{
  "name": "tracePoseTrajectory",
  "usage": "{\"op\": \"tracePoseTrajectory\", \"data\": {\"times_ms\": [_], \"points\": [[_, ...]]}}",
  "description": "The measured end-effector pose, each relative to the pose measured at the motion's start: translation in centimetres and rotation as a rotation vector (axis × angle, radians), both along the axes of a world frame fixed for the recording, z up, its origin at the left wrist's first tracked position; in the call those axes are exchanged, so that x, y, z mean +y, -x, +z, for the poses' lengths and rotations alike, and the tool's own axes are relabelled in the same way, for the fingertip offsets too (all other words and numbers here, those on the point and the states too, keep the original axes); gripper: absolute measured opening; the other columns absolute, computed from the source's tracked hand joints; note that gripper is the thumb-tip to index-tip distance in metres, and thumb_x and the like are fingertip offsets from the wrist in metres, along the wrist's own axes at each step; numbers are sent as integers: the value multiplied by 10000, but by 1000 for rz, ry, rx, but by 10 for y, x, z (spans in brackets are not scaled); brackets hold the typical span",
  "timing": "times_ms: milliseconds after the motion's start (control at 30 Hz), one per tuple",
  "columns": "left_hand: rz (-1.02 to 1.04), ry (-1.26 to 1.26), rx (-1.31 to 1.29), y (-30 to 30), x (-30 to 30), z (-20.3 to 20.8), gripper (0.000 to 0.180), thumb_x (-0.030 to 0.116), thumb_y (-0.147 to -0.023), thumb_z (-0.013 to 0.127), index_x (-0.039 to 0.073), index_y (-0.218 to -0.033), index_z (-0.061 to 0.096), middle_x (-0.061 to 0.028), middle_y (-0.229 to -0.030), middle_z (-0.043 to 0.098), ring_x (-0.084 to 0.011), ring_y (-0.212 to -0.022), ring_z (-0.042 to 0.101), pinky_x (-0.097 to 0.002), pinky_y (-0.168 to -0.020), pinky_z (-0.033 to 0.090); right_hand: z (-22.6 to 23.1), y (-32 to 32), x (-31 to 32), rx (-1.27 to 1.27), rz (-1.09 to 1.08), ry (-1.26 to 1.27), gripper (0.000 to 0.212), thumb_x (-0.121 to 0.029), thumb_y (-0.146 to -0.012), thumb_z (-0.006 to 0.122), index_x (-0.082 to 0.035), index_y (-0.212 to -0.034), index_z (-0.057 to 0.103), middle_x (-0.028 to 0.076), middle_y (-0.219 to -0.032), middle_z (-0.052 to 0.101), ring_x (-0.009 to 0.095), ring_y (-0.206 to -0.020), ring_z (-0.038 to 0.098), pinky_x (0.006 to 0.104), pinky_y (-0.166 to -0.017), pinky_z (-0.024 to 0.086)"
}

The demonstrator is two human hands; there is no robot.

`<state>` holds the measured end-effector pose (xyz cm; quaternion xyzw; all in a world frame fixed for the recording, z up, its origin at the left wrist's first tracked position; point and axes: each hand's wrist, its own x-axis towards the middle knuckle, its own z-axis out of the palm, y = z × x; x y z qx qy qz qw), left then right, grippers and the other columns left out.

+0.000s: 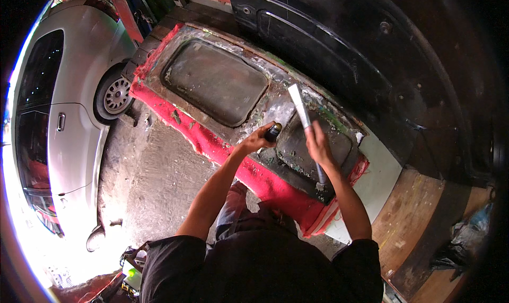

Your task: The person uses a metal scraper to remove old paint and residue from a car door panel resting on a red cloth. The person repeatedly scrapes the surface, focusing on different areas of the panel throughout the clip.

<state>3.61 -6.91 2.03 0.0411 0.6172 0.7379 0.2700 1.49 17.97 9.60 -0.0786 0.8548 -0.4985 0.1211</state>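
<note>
My left hand [258, 139] is closed round a short, dark cylinder [273, 132] with a yellowish end, just above a worn metal panel [277, 111]. In my right hand [318, 145] is a long bar-like tool [300, 106]. Its pale, flat end flares out and points away from me, and its grey shaft shows again below my palm. The tool is over the panel's smaller right recess; whether it touches the metal I cannot tell. A larger rounded recess [214, 83] lies to the left. Flaked paint patches mark the panel, which rests on red cloth [212, 147].
A silver car [74, 138] stands at left on rough concrete [148, 170]. Behind the panel rises a large black metal body panel [339, 43]. To the right are a pale board [376, 178], wooden planks [405, 213] and a crumpled plastic bag [466, 239].
</note>
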Motion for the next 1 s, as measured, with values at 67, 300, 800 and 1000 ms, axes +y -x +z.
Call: {"op": "tracePoseTrajectory", "data": {"times_ms": [67, 300, 800, 1000], "points": [[-26, 24, -54, 2, 0, 7, 737, 95, -727, 789, 84, -1376, 441, 30, -999, 563, -102, -906, 520, -255, -863, 423, 1, -8, -1, 122, 232, -143, 376, -396, -986, 464, -23, -946, 497, 138, -711, 508, 300, -665, 546, 401, -607, 435], [111, -47, -38, -5, -2, -12, 722, 71, -730, 769, 74, -1373, 441, 16, -1003, 558, -109, -901, 532, -252, -859, 444, 28, 16, 3, -128, -131, 81, 334, -409, -996, 451, -81, -1037, 498, 4, -576, 445, 80, -396, 402, 253, -341, 304], [115, -30, -67, -4, 1, -35, 769, 16, -710, 751, 100, -1404, 432, 15, -1077, 574, -102, -941, 533, -252, -857, 450, 10, 3, -12, 38, -147, 103, 295, -364, -997, 444, -73, -995, 493, 32, -555, 438, 163, -427, 429, 311, -421, 343], [124, -25, -29, -20, -15, -48, 816, -17, -722, 702, 106, -1453, 363, -11, -1098, 572, -135, -934, 564, -292, -867, 474, 15, 1, -10, -70, 200, -303, 409, -397, -977, 473, -34, -1154, 533, 211, -979, 644, 362, -944, 636, 488, -718, 461]]}}
